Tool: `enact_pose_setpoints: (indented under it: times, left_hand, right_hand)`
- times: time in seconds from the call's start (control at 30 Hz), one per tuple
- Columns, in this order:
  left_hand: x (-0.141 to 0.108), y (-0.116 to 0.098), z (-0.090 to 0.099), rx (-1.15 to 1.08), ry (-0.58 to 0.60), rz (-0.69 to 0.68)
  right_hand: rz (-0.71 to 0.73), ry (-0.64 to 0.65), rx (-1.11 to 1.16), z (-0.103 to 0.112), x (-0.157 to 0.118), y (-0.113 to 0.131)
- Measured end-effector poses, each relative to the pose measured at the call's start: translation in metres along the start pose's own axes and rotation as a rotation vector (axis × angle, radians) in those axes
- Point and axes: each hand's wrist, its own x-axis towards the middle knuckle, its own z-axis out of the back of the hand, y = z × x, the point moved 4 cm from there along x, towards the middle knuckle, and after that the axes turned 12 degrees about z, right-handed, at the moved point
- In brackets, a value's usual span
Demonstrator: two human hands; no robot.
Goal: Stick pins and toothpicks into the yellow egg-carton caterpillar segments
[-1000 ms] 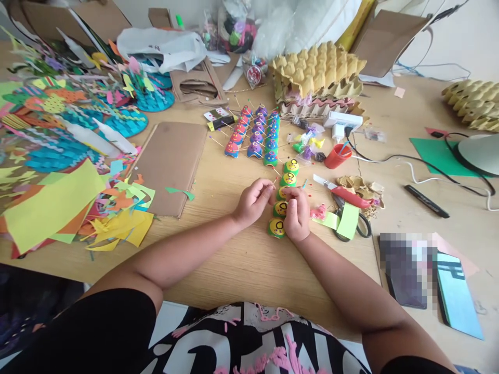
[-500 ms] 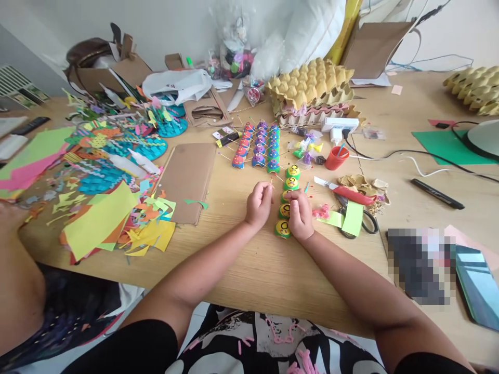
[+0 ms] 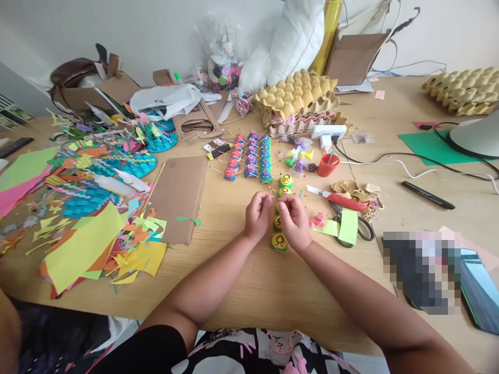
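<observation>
My left hand (image 3: pixel 258 216) is closed in a pinch on a thin stick (image 3: pixel 270 189), whose end pokes up reddish above the fingertips. Close beside it, my right hand (image 3: pixel 295 222) has thumb and finger pressed together; whatever may be in that pinch is too small to make out. Under and beside the right hand runs a row of yellow-and-green painted egg-carton cups (image 3: pixel 279 242) with drawn faces, partly hidden by the fingers. Beyond the hands stand three more painted rows with thin sticks poking out: red-and-blue (image 3: pixel 234 158), purple (image 3: pixel 251 155) and blue-and-green (image 3: pixel 265 160).
Paper scraps (image 3: pixel 83 249) and a cardboard sheet (image 3: pixel 177 200) lie to the left. On the right are a red-handled knife (image 3: pixel 346 201), scissors (image 3: pixel 365 228), a red cup (image 3: pixel 328 165) and a black marker (image 3: pixel 428 195). Egg trays (image 3: pixel 298 96) are stacked behind. Another person's leg (image 3: pixel 10 324) shows at left.
My right hand has moved nearer to my left, so the fingertips are closer together. The whole view has shifted a little, with the table's things appearing farther left.
</observation>
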Motion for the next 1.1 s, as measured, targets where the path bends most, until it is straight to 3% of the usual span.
enact_pose_setpoints:
  times: [0.07,0.17,0.37,0.67,0.83,0.9,1.03,1.1]
  left_hand:
    - [-0.001,-0.001,0.001,0.024,0.035,-0.053]
    - [-0.003,-0.005,0.004,0.070,0.053,-0.145]
    - [-0.005,-0.015,0.004,0.105,0.042,-0.247]
    - [-0.007,-0.018,0.001,0.192,0.092,-0.282]
    - [-0.004,-0.028,0.002,0.253,0.047,-0.445]
    - [0.000,-0.025,0.002,0.201,0.041,-0.390]
    - [0.012,-0.007,0.006,-0.071,-0.014,-0.037]
    - [0.015,-0.002,0.007,-0.169,-0.050,0.062]
  right_hand:
    - [-0.127,-0.072,0.115,-0.005,0.005,0.000]
    - [-0.189,-0.099,0.190,-0.010,0.011,0.003]
    - [-0.242,-0.012,0.178,-0.002,0.013,-0.001]
    - [-0.277,-0.080,0.224,0.000,0.014,-0.007]
    - [-0.266,-0.017,0.223,0.003,0.017,-0.007]
    - [-0.246,0.015,0.165,0.005,0.017,-0.008]
    - [-0.167,-0.038,0.078,0.008,0.015,-0.007]
    - [-0.130,-0.075,0.020,0.010,0.015,-0.004]
